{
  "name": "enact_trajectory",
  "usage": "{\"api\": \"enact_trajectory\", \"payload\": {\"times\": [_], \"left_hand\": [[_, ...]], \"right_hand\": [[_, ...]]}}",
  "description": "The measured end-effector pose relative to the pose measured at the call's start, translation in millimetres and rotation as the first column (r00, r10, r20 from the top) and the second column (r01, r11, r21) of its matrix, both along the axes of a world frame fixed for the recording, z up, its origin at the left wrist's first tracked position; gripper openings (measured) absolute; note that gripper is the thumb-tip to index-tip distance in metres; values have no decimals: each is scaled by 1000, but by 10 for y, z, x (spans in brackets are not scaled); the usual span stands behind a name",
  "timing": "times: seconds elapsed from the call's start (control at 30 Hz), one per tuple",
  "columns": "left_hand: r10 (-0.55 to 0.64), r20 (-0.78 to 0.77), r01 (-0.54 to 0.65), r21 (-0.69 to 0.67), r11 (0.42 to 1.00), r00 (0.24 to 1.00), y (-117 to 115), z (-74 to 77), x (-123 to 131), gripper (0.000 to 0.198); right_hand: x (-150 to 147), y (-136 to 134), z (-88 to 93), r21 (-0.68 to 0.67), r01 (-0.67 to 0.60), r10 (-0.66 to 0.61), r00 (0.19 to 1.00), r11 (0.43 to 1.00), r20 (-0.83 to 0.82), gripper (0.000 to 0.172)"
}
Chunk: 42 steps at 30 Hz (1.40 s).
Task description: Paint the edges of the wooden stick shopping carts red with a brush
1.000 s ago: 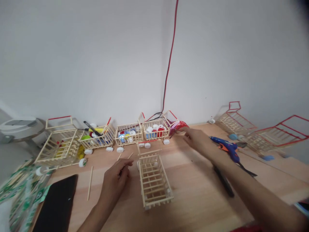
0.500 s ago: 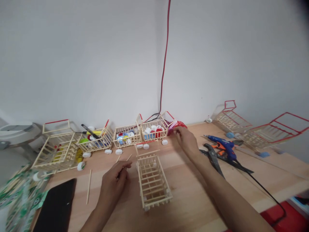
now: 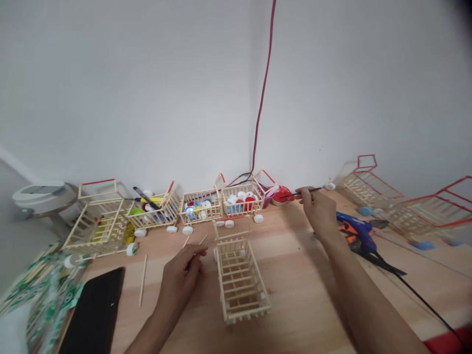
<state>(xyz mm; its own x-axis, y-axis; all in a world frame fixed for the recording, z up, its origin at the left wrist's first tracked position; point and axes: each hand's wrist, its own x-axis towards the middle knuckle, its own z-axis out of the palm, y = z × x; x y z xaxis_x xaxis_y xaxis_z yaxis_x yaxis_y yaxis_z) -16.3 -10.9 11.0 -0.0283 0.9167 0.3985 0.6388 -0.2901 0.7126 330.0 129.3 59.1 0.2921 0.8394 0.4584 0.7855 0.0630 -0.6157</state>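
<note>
My right hand [image 3: 317, 209] pinches a thin dark paintbrush [image 3: 299, 193] near the wall. Its tip is at a red, shallow container [image 3: 283, 192], probably of paint; whether it touches cannot be made out. My left hand [image 3: 182, 270] rests on the table with curled fingers; whatever they may hold is hidden. Just right of that hand stands a small cart made of wooden sticks [image 3: 241, 280], its handle bar [image 3: 232, 219] towards the wall. Two short sticks [image 3: 202, 240] lie behind my left fingers.
Several stick carts with white wheels [image 3: 201, 209] line the wall, some filled with bottle caps. Red-trimmed carts [image 3: 424, 211] stand at right. A blue glue gun [image 3: 356, 228] with a cable lies beside my right forearm. A black phone [image 3: 94, 309] and bundled sticks [image 3: 44, 280] are at left.
My right hand has moved right, away from the back carts, and now the paintbrush shows in it. My left hand stays beside the cart. The view has shifted slightly left.
</note>
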Motion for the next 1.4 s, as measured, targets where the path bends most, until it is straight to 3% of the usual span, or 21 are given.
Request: {"api": "enact_trajectory", "payload": {"times": [0.37,0.57,0.7,1.0,1.4], "left_hand": [[-45,309,92,-141,986,950,8,64,105,27],[-107,400,171,-129,977,910,10,53,131,31],[-142,423,205,-107,973,895,-7,67,133,33],[-202,514,271,-62,961,834,-15,43,159,31],[-187,483,254,-77,964,855,-44,98,192,33]], "right_hand": [[64,-64,20,2,13,-13,1000,1000,-5,40],[56,-46,-5,-38,-5,5,1000,999,6,37],[64,-24,-36,-44,15,-13,999,999,43,36],[52,-116,13,74,37,-40,998,997,43,43],[64,-150,4,127,33,-37,999,991,34,45]]}}
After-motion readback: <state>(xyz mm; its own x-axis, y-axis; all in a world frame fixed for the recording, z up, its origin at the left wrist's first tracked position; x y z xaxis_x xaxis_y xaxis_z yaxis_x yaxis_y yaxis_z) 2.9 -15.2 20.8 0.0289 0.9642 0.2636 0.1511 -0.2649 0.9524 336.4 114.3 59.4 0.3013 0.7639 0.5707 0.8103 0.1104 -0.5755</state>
